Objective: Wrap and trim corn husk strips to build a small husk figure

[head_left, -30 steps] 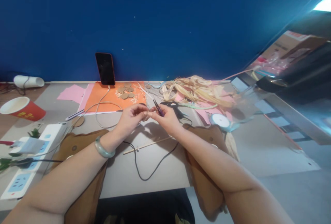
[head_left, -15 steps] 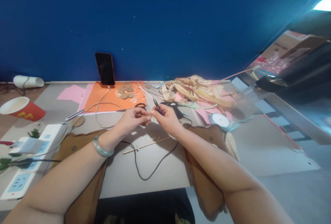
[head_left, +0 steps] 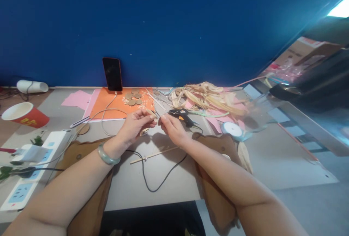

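1. The table (head_left: 131,185) carried a heap of straw strips (head_left: 209,98) near its far edge.
2. A red paper cup (head_left: 24,114) lay tilted at the left (only its white inside showed).
3. The left hand (head_left: 135,125) pinched a pale strip piece (head_left: 151,113) above the table's middle.
4. The right hand (head_left: 171,130) met it fingertip to fingertip, its own grip too small to make out.

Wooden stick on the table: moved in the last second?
No. The wooden stick lies as before, crossing the black cable at the same spot near its left end, below the left hand, which pinches a pale strip.
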Available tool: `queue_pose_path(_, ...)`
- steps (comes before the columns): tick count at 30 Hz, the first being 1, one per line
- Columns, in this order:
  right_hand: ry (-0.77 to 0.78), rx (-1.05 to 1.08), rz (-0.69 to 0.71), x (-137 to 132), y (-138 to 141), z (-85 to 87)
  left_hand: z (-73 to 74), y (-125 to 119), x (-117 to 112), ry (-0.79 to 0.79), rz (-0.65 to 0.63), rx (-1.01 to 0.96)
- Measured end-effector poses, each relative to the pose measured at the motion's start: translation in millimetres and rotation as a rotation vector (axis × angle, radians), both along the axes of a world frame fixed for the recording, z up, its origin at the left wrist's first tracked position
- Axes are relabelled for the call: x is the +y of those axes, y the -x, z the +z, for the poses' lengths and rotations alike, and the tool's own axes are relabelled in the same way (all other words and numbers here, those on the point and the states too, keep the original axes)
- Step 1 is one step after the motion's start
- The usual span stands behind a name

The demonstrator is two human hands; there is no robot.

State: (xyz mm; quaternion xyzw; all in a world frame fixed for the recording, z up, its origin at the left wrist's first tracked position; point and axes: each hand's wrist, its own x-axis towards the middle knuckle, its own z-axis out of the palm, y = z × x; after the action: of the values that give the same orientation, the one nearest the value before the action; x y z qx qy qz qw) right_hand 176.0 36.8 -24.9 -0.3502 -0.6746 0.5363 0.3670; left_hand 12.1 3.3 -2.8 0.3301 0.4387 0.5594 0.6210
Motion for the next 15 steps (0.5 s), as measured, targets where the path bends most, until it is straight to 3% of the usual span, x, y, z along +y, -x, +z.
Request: queue_pose_path(15,-0.092,-0.077,0.037,-1.0,0.4,1.4,-6.5,-3.6,-0.2,-0.019,0.001,-0.036)
